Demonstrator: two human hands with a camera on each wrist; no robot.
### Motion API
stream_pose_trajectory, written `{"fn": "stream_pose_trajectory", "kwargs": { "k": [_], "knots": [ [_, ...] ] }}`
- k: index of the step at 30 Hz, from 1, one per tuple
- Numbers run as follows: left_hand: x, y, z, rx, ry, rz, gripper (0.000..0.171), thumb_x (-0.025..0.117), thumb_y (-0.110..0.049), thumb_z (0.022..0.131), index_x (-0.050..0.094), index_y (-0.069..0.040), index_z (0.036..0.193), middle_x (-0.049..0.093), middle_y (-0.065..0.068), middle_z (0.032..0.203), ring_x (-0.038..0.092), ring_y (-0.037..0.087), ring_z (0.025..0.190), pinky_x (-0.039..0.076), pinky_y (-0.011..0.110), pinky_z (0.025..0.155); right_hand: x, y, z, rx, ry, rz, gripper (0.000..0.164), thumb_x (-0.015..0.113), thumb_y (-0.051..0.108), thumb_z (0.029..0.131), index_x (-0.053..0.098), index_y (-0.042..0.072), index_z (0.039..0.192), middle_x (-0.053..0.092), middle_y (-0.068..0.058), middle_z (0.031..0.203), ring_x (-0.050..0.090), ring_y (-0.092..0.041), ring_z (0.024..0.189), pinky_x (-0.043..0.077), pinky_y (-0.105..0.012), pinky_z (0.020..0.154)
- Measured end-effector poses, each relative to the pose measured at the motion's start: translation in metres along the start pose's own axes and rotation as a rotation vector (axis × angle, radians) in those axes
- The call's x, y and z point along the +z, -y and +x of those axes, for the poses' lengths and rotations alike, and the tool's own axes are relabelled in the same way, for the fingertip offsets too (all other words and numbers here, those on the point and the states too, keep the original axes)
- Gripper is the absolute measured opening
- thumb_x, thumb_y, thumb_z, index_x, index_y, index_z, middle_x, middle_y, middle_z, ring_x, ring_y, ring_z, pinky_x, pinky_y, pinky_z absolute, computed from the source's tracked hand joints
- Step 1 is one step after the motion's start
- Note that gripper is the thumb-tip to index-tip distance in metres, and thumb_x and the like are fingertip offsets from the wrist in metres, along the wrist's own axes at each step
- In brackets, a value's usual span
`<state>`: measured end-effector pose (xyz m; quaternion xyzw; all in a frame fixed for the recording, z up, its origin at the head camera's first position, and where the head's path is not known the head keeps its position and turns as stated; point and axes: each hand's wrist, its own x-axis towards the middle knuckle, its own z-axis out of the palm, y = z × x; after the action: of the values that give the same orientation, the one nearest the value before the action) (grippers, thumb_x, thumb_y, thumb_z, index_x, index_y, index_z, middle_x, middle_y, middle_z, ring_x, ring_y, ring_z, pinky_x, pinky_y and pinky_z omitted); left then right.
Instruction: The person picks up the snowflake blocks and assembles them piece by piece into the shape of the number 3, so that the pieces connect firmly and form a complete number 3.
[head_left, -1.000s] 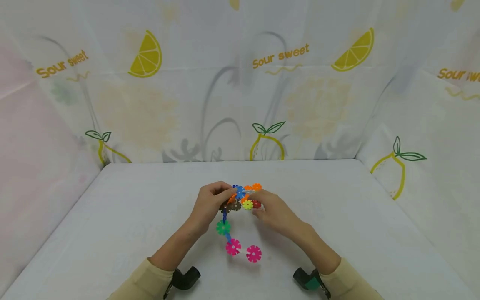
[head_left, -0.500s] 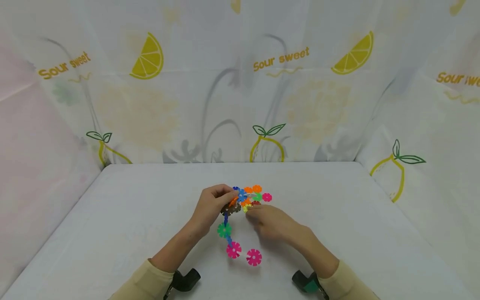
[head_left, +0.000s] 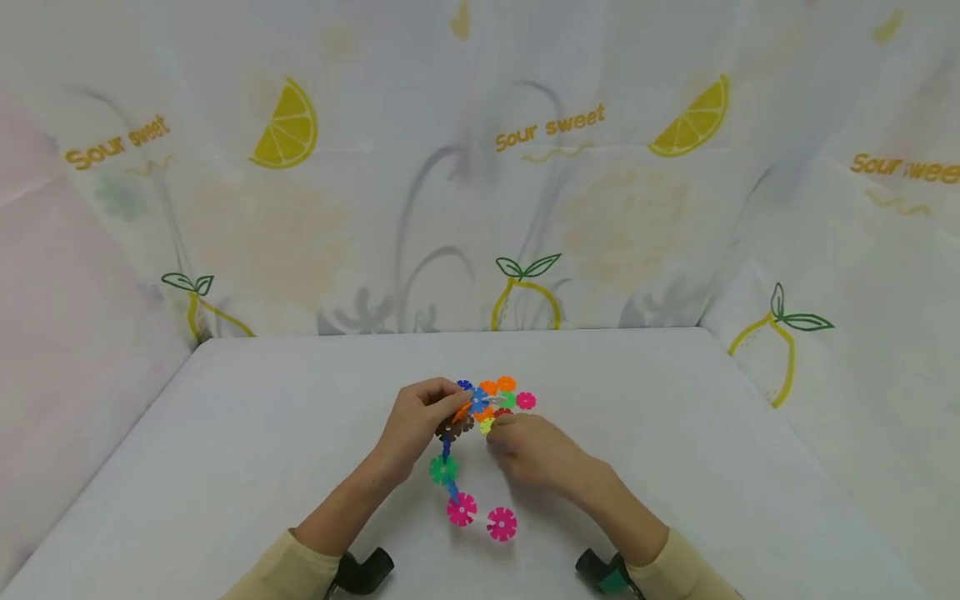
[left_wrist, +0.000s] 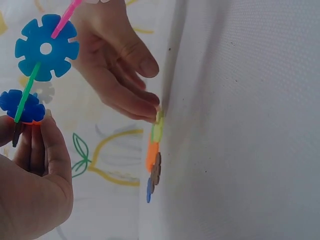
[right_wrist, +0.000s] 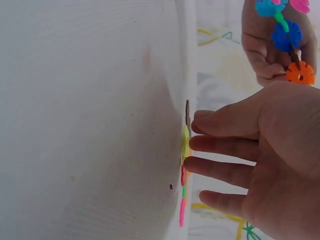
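Note:
My left hand (head_left: 412,425) pinches a chain of slotted plastic snowflake discs near an orange disc (right_wrist: 300,73). From there the chain hangs toward me through a green disc (head_left: 443,470) and a pink disc (head_left: 461,509), ending at another pink disc (head_left: 502,524). A larger blue disc (left_wrist: 46,48) of the chain shows up close in the left wrist view. My right hand (head_left: 540,450) reaches low over the table, fingers extended and thumb apart. Its fingertips (right_wrist: 192,164) are right at a yellow disc (left_wrist: 158,129) lying flat.
Loose discs lie beyond my hands, among them an orange disc (head_left: 506,383), a pink disc (head_left: 526,401) and a green disc (head_left: 507,400). The white table (head_left: 262,433) meets a lemon-printed cloth (head_left: 420,208) at the back and sides.
My right hand has drawn back from over the loose discs to the yellow one, uncovering the green and pink discs. My left hand keeps its hold on the chain. The head view has shifted slightly.

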<state>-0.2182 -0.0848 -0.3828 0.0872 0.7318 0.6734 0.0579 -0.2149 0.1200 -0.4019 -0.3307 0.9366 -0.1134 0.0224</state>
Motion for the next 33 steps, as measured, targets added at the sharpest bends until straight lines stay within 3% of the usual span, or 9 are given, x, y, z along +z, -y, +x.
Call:
{"fn": "stream_pose_trajectory", "kwargs": {
  "k": [7, 14, 20, 24, 33],
  "knots": [
    [-0.0014, -0.0018, -0.0025, 0.012, -0.009, 0.007, 0.029, 0.066, -0.028, 0.096, 0.068, 0.001, 0.098, 0.065, 0.010, 0.078, 0.060, 0.016, 0.064, 0.051, 0.023, 0.061, 0.0011, 0.0013, 0.0001, -0.026, -0.037, -0.020, 0.019, 0.069, 0.012, 0.089, 0.075, 0.011, 0.107, 0.069, 0.000, 0.102, 0.063, -0.014, 0.096, 0.056, -0.030, 0.088],
    [-0.0036, -0.0001, -0.0033, 0.006, -0.008, 0.003, 0.027, 0.065, -0.027, 0.096, 0.068, 0.001, 0.098, 0.066, 0.010, 0.078, 0.062, 0.017, 0.065, 0.051, 0.023, 0.062, 0.0010, 0.0041, -0.0009, 0.000, -0.022, 0.009, 0.020, 0.070, 0.012, 0.089, 0.074, 0.011, 0.108, 0.066, 0.000, 0.101, 0.060, -0.012, 0.095, 0.055, -0.029, 0.086],
    [-0.0045, -0.0012, -0.0047, 0.023, -0.003, 0.003, 0.028, 0.065, -0.027, 0.096, 0.068, 0.001, 0.099, 0.065, 0.012, 0.080, 0.064, 0.018, 0.067, 0.052, 0.023, 0.063, 0.0017, 0.0043, -0.0003, 0.045, -0.007, 0.026, 0.019, 0.069, 0.012, 0.090, 0.074, 0.012, 0.109, 0.067, 0.001, 0.103, 0.062, -0.014, 0.099, 0.056, -0.032, 0.090],
    [-0.0047, -0.0009, -0.0056, 0.016, -0.023, 0.021, 0.026, 0.066, -0.026, 0.096, 0.069, -0.001, 0.098, 0.063, 0.006, 0.079, 0.062, 0.018, 0.068, 0.052, 0.023, 0.064, 0.0040, 0.0033, -0.0007, 0.090, 0.018, 0.049, 0.019, 0.071, 0.011, 0.089, 0.073, 0.013, 0.108, 0.070, 0.001, 0.103, 0.064, -0.015, 0.100, 0.056, -0.033, 0.091],
    [-0.0059, -0.0022, -0.0037, 0.029, -0.030, 0.034, 0.023, 0.065, -0.025, 0.096, 0.069, -0.002, 0.096, 0.062, 0.003, 0.078, 0.058, 0.017, 0.069, 0.051, 0.023, 0.065, 0.0046, 0.0009, -0.0019, 0.213, 0.024, 0.111, 0.020, 0.075, 0.004, 0.083, 0.073, 0.015, 0.100, 0.063, 0.002, 0.100, 0.060, -0.016, 0.096, 0.057, -0.035, 0.088]
  ]
}}
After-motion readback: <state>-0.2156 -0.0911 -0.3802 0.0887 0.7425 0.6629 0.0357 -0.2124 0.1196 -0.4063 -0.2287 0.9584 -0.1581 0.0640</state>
